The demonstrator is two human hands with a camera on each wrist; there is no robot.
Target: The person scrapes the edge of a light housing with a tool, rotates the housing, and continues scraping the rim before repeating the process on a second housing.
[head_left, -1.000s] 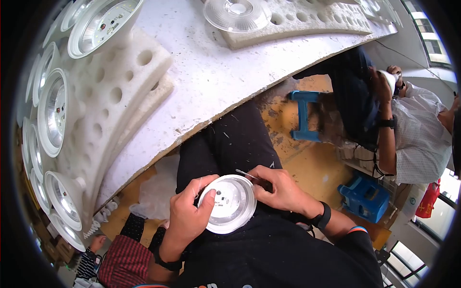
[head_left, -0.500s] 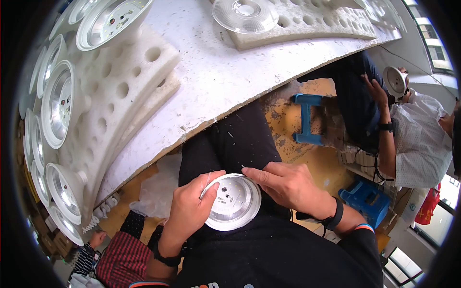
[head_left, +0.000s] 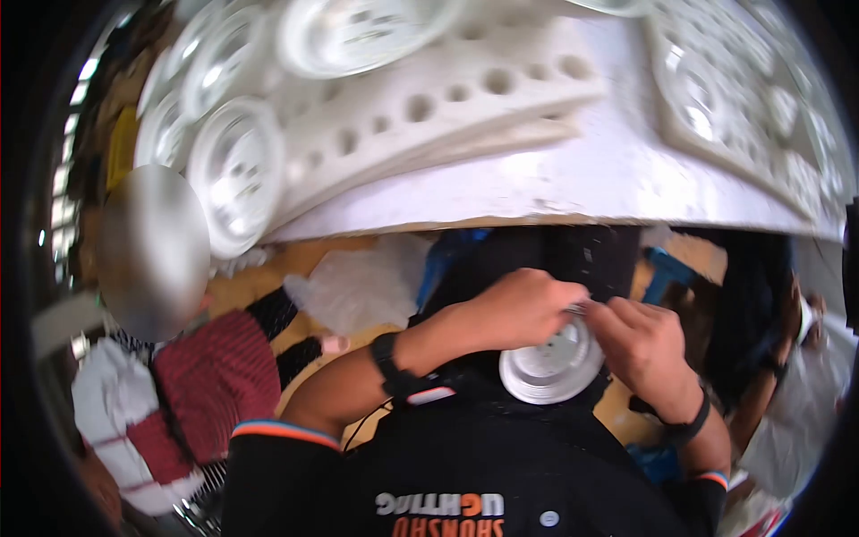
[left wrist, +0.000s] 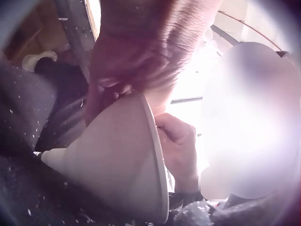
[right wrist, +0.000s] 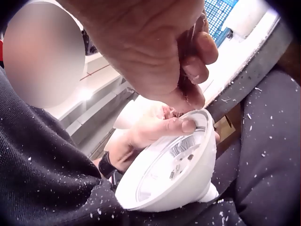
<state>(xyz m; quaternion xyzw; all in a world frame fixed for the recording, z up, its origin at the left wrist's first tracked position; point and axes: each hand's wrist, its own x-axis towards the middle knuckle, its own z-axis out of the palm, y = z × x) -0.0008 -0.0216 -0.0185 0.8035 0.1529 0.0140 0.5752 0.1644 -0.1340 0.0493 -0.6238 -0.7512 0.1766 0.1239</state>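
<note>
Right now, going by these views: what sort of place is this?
Probably a lamp assembly workshop. White lamp housings with small electronic parts inside sit on a holed foam block on the worktable, and the left hand grips another lamp housing by its rim.

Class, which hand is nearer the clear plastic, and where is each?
Left. In the head view, the left hand is right of the plastic; the right hand is farther right.

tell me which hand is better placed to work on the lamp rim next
Likely the right hand: its fingertips are close to the rim, while the left hand is busy gripping the lamp, thumb over the edge.
</note>
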